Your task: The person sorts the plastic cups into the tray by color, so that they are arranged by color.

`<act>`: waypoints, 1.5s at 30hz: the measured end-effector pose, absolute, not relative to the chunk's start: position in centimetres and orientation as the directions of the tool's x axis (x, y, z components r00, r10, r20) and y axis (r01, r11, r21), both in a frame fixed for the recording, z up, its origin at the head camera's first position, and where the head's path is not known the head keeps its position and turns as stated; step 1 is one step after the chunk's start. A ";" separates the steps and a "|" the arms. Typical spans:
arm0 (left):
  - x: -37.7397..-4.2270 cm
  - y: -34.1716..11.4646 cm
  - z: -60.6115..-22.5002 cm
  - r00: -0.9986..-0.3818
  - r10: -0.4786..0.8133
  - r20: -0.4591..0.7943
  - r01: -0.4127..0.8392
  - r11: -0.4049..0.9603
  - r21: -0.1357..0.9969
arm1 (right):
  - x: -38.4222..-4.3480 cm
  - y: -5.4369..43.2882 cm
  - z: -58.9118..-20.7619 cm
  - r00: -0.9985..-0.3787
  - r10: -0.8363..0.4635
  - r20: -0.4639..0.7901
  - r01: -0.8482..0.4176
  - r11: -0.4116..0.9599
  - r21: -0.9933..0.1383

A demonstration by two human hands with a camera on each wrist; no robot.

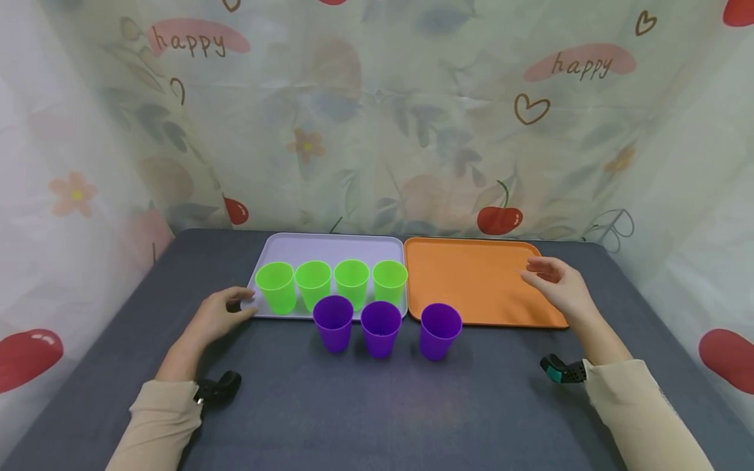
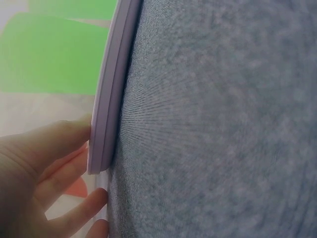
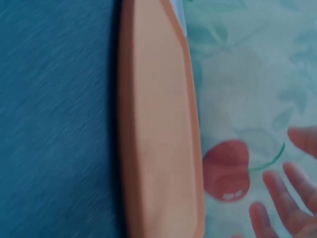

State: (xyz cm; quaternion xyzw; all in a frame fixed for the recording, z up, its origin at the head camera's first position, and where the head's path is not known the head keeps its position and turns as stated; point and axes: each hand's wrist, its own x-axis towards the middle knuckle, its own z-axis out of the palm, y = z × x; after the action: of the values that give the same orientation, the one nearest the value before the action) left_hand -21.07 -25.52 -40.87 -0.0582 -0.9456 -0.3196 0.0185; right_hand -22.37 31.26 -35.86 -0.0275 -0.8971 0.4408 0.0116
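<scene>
My left hand (image 1: 219, 315) holds the left front corner of a lavender tray (image 1: 336, 245), thumb at its rim (image 2: 110, 94) and the other fingers round the corner. Several green cups (image 1: 351, 278) stand upright in a row on that tray. In front of it are three upright purple cups: a left one (image 1: 334, 327), a middle one (image 1: 380, 332) and one farther right (image 1: 437, 335). My right hand (image 1: 559, 282) hovers over the right end of an orange tray (image 1: 471, 288), fingers loosely bent, holding nothing. The right wrist view shows its spread fingers apart from the tray.
Both trays lie side by side on a dark grey table (image 1: 377, 412), near its back edge. A patterned curtain (image 1: 377, 163) hangs behind the table and along both sides. Black straps with devices (image 1: 219, 387) sit on both wrists.
</scene>
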 end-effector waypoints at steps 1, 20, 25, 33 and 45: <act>-21.0 -25.5 -40.9 -0.992 0.097 0.077 0.124 0.789 0.602 | -22.1 31.6 -36.1 -0.996 0.085 -0.008 0.058 0.605 -0.794; -21.0 -25.6 -41.1 -0.993 0.093 0.077 0.121 0.788 0.604 | -19.8 35.3 -39.3 -0.977 0.145 -0.157 0.213 0.601 -0.770; -21.1 -25.6 -41.2 -0.993 0.090 0.073 0.116 0.790 0.603 | -19.6 36.0 -39.6 -0.977 0.151 -0.149 0.211 0.643 -0.737; -20.8 -25.4 -40.8 -0.995 0.074 0.071 0.101 0.804 0.586 | -19.5 37.1 -40.2 -0.975 0.114 -0.189 0.215 0.687 -0.694; -17.9 -22.9 -36.7 -0.981 0.027 0.194 0.143 0.777 0.613 | -19.7 37.0 -40.4 -0.983 0.098 -0.153 0.176 0.718 -0.673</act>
State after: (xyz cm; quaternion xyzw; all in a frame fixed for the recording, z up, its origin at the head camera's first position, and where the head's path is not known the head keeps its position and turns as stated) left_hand -17.94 -22.91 -36.72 -0.0452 -0.9386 -0.3308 0.0873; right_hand -19.68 37.03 -40.41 -0.0742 -0.9254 0.3679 -0.0532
